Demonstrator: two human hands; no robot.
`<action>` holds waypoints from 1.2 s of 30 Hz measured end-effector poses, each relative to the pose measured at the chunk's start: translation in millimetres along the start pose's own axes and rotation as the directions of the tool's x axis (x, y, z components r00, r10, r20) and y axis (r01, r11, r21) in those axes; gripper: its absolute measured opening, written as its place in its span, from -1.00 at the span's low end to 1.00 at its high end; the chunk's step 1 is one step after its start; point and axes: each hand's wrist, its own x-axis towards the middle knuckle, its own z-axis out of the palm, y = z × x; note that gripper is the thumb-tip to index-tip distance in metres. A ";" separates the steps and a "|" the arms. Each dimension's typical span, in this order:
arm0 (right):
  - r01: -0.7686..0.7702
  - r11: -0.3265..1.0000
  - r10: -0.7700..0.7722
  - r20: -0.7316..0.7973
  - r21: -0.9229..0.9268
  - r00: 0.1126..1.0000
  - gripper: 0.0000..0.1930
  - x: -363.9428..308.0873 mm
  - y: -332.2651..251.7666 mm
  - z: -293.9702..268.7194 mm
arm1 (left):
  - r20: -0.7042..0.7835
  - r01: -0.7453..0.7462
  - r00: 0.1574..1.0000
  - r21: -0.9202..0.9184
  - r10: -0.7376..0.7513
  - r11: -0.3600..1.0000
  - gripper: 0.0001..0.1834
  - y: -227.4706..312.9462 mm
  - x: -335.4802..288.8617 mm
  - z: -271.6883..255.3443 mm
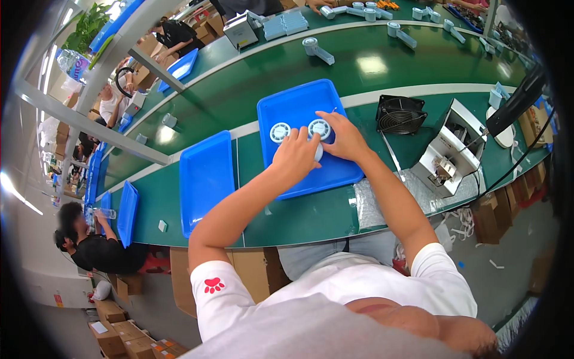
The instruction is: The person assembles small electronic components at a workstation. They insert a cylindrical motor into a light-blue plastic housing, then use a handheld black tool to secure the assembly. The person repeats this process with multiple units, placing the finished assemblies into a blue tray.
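A blue plastic tray (299,107) lies on the green bench in front of me. Two round white fan heads sit in it side by side: one (280,132) lies free on the left, the other (320,128) is under my fingers. My left hand (295,157) rests on the tray with its fingertips at the lower edge of the right fan head. My right hand (342,139) grips that same fan head from the right side. A white part shows partly between my two hands; I cannot make out what it is.
An empty blue tray (205,176) lies to the left. A black fan (400,113) and a grey metal machine (451,149) stand to the right. White handheld fans (317,49) lie on the far belt. A seated person (89,245) works at lower left.
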 end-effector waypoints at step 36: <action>-0.120 0.918 -0.052 0.415 0.377 0.908 -0.54 -59.8 -150.8 12.8 | -0.228 0.592 0.512 -0.605 -0.828 0.533 -0.60 -75.4 -267.3 50.0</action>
